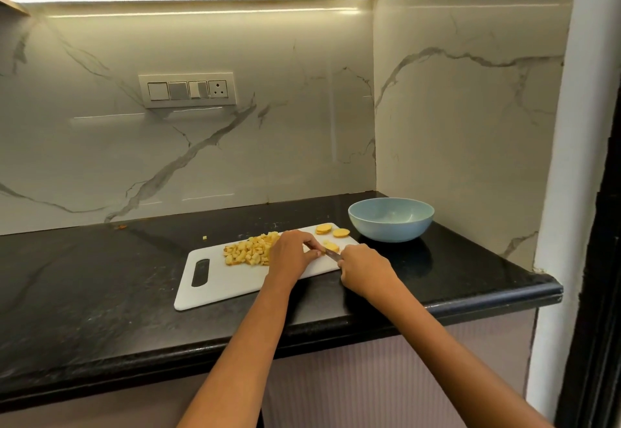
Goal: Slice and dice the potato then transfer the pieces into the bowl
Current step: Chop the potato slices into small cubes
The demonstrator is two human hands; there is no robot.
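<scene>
As right hand (pixel 361 268) grips knife (pixel 332 255), left hand (pixel 291 253) pinches potato slice (pixel 331 245)

A cutting board (pixel 235 279) is laid on the countertop (pixel 100 293), with a bowl (pixel 390 220) set just beyond its far right corner, near the side wall. A heap of diced potato (pixel 250 250) is gathered on the board's middle, and potato slices (pixel 331 231) are placed to its right at the far end. A switch panel (pixel 187 90) is mounted on the back wall behind, to the left.
</scene>
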